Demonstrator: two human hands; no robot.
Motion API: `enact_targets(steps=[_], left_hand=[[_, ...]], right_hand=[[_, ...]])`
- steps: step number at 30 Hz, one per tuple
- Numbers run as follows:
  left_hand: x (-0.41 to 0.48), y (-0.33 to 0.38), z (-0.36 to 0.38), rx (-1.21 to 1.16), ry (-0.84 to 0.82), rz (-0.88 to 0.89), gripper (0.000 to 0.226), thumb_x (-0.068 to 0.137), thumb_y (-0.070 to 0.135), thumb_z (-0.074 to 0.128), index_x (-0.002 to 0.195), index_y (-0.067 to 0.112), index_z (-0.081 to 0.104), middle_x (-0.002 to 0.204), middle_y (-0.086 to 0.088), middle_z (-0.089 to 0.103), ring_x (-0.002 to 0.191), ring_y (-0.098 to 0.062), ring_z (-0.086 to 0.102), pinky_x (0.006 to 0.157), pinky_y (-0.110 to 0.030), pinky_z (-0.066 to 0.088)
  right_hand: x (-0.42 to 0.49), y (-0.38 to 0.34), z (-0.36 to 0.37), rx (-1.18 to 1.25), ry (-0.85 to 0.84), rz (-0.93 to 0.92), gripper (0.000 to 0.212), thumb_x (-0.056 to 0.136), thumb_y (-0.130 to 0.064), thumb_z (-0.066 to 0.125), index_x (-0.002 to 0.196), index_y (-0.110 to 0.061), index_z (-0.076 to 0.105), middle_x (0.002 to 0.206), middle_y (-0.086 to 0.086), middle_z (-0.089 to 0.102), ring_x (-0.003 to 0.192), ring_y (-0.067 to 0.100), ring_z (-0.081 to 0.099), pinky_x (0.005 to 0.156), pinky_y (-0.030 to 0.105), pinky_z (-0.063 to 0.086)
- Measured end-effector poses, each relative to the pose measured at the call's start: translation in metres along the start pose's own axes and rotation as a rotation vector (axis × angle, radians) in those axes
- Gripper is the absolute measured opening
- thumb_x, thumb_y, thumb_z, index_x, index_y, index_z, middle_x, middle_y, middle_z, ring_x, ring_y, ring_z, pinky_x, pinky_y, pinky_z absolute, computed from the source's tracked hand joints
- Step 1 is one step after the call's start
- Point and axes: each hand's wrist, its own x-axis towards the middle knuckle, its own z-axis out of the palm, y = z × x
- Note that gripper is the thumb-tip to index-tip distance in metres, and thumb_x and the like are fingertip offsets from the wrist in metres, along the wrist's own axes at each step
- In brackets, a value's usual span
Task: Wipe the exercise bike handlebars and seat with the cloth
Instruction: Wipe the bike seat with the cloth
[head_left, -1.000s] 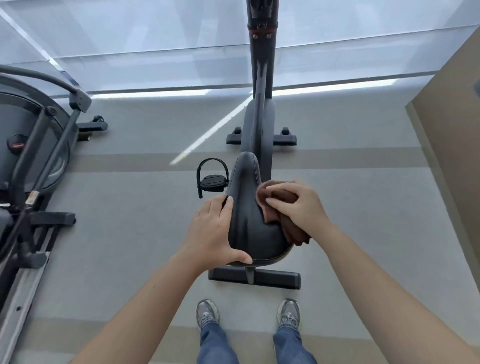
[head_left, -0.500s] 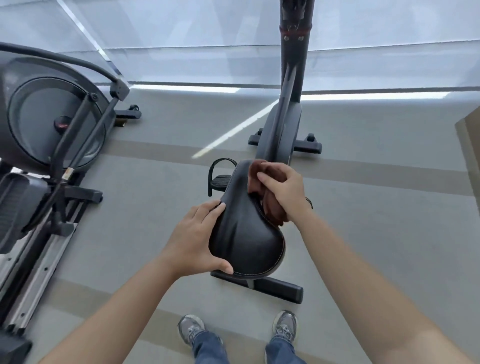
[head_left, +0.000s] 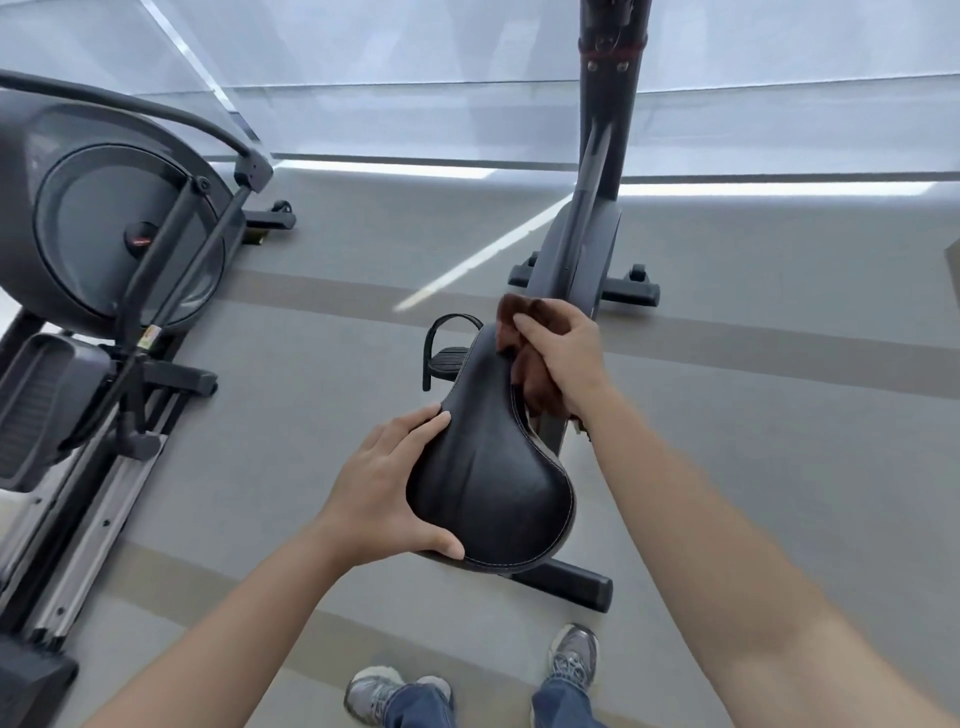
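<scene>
The black padded seat (head_left: 491, 483) of the exercise bike (head_left: 597, 208) is right below me, its nose pointing away. My left hand (head_left: 384, 488) grips the seat's left edge, thumb under the rear rim and fingers along the side. My right hand (head_left: 563, 353) holds a bunched brown cloth (head_left: 535, 384) against the right side of the seat's nose. The bike's upright post (head_left: 613, 67) rises out of the top of the view, and the handlebars are not in view.
An elliptical trainer (head_left: 114, 249) with its rails stands close on the left. The bike's pedal (head_left: 447, 353) sits left of the seat nose and its rear floor bar (head_left: 571, 582) lies under the seat. My shoes (head_left: 571, 660) stand on grey floor, with a window wall ahead.
My right hand has slid the cloth forward along the seat's right side to the nose. My left hand keeps its hold on the left edge. The view has shifted right.
</scene>
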Motion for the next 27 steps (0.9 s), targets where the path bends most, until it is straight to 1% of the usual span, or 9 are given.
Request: enact_targets(steps=[2,6,10,14,19,21,24,25,27], left_hand=[[0.000,-0.001,0.001,-0.001,0.001,0.003,0.122,0.032,0.065,0.077,0.139,0.026,0.033,0.141,0.017,0.028,0.121,-0.002,0.026,0.101,-0.027,0.026],[0.001,-0.003,0.001,-0.010,0.014,0.021,0.122,0.031,0.071,0.070,0.138,0.024,0.035,0.140,0.016,0.030,0.123,-0.007,0.030,0.101,-0.029,0.028],[0.001,-0.003,0.000,-0.026,0.022,0.022,0.122,0.030,0.069,0.071,0.137,0.025,0.036,0.137,0.021,0.027,0.118,0.001,0.025,0.101,-0.026,0.026],[0.001,-0.003,0.000,-0.030,0.022,0.031,0.121,0.032,0.064,0.077,0.138,0.025,0.034,0.135,0.023,0.024,0.118,0.003,0.023,0.101,-0.025,0.023],[0.000,-0.005,0.002,-0.028,0.023,0.054,0.123,0.033,0.059,0.083,0.139,0.024,0.032,0.141,0.016,0.029,0.126,-0.009,0.028,0.103,-0.027,0.023],[0.000,-0.005,0.002,-0.032,0.027,0.068,0.122,0.034,0.057,0.084,0.139,0.022,0.033,0.143,0.008,0.032,0.128,-0.015,0.029,0.105,-0.031,0.024],[0.000,-0.006,0.003,-0.020,0.045,0.089,0.121,0.034,0.057,0.084,0.138,0.020,0.034,0.143,0.005,0.033,0.127,-0.017,0.029,0.104,-0.030,0.022],[0.000,-0.007,0.004,-0.021,0.053,0.099,0.120,0.035,0.057,0.083,0.138,0.021,0.034,0.143,0.005,0.033,0.127,-0.016,0.028,0.104,-0.028,0.021],[0.001,-0.009,0.006,-0.027,0.061,0.121,0.119,0.036,0.060,0.080,0.139,0.021,0.033,0.143,0.006,0.032,0.127,-0.014,0.026,0.104,-0.027,0.020]], right_hand=[[-0.007,0.000,-0.006,-0.034,-0.044,-0.010,0.015,0.082,-0.005,0.064,0.097,-0.009,0.062,0.071,-0.007,0.069,0.052,0.005,0.062,0.054,0.021,0.050],[-0.070,0.023,-0.049,-0.315,-0.201,-0.068,0.022,0.074,-0.008,0.073,0.086,-0.027,0.070,0.093,-0.007,0.070,0.088,0.001,0.064,0.079,0.012,0.045],[-0.066,0.014,-0.046,-0.439,-0.251,-0.100,0.022,0.073,-0.012,0.075,0.081,-0.031,0.069,0.089,-0.014,0.069,0.085,-0.006,0.061,0.075,0.004,0.041],[-0.046,0.011,-0.018,-0.250,-0.102,-0.102,0.017,0.079,-0.007,0.068,0.092,-0.019,0.066,0.092,-0.003,0.068,0.073,-0.007,0.062,0.071,0.008,0.046],[-0.110,0.026,-0.057,-0.258,-0.079,0.012,0.023,0.077,-0.005,0.070,0.079,-0.028,0.068,0.075,-0.010,0.071,0.067,0.007,0.067,0.059,0.012,0.048],[-0.144,0.041,-0.060,-0.226,0.081,0.019,0.021,0.077,-0.007,0.070,0.081,-0.028,0.069,0.079,-0.002,0.071,0.066,0.013,0.068,0.058,0.018,0.050],[-0.151,0.055,-0.039,-0.156,0.338,0.046,0.013,0.078,-0.014,0.071,0.086,-0.025,0.069,0.089,0.010,0.069,0.074,0.027,0.063,0.073,0.039,0.052],[-0.142,0.052,-0.033,-0.179,0.379,0.041,0.012,0.078,-0.017,0.071,0.087,-0.025,0.069,0.089,0.008,0.069,0.071,0.022,0.063,0.073,0.039,0.052],[-0.124,0.043,-0.029,-0.272,0.355,0.042,0.013,0.076,-0.022,0.073,0.087,-0.027,0.069,0.089,0.000,0.070,0.066,0.004,0.063,0.067,0.025,0.052]])
